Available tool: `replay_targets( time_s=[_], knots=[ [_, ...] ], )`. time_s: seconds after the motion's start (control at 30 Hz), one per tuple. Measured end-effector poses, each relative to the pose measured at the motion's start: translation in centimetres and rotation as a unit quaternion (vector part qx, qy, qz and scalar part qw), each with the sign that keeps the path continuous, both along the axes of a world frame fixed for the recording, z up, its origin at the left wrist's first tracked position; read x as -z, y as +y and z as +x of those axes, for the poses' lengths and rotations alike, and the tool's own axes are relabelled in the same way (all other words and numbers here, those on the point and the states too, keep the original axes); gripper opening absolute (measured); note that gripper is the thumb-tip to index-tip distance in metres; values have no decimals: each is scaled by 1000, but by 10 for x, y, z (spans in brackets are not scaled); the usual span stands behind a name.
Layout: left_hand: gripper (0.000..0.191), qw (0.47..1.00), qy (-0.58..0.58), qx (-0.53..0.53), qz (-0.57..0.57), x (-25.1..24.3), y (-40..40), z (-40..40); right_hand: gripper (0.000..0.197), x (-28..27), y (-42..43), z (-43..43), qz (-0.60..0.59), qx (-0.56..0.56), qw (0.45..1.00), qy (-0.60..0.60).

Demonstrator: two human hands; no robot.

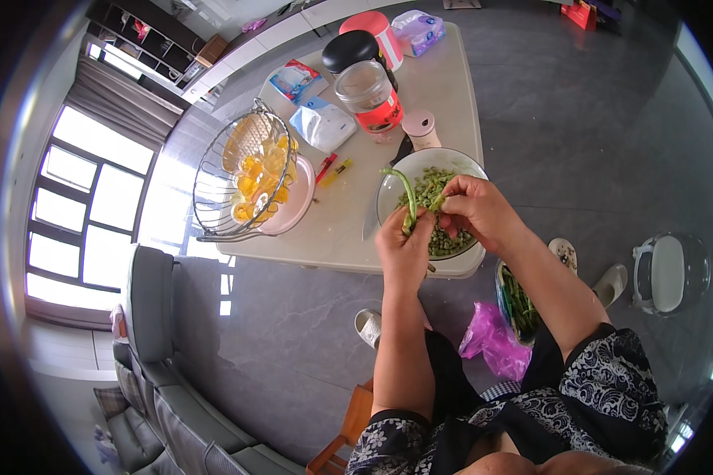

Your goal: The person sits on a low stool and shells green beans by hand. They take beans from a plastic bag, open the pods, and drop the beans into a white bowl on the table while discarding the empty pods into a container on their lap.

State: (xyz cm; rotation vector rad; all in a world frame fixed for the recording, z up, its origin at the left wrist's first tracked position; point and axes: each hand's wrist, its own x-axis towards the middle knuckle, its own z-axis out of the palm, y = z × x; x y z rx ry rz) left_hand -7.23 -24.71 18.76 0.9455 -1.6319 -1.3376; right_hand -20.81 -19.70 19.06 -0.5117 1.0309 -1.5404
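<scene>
My left hand (405, 240) grips a long green bean (409, 193) near its lower end, the rest of it curving up above my fingers. At its right, my right hand (478, 208) pinches a small green piece of bean (437, 203) between thumb and fingertips. Both hands are above a large white bowl (387, 184) that holds many short cut green pieces (434, 178). Beside the bowl's left edge lies a knife, its blade (370, 218) partly under the rim and its black handle (402, 151) pointing away. Below my right forearm, a container on the floor holds more long green beans (518, 306).
A wire basket (199, 196) of yellow-wrapped items rests over a pink basin (305, 199). Pens (336, 172), a pink cup (420, 127), a clear jar (362, 89), a black-lidded container (350, 50) and tissue packs (324, 124) stand or lie on the table. A pink plastic bag (493, 341) lies on the floor.
</scene>
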Motion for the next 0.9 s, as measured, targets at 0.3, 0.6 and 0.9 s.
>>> replay_targets(
  time_s=[0.3,0.6,0.9],
  knots=[
    [9,978,60,93,179,-18,-2,11,6,-5,1,-10,7,-49,998,-36],
    [10,973,-142,44,-175,-9,-7,7,3,-4,-2,-1,34,-52,998,-27],
    [9,986,-131,17,-105,-15,-4,7,3,-7,-2,5,10,13,999,-40]
  ],
)
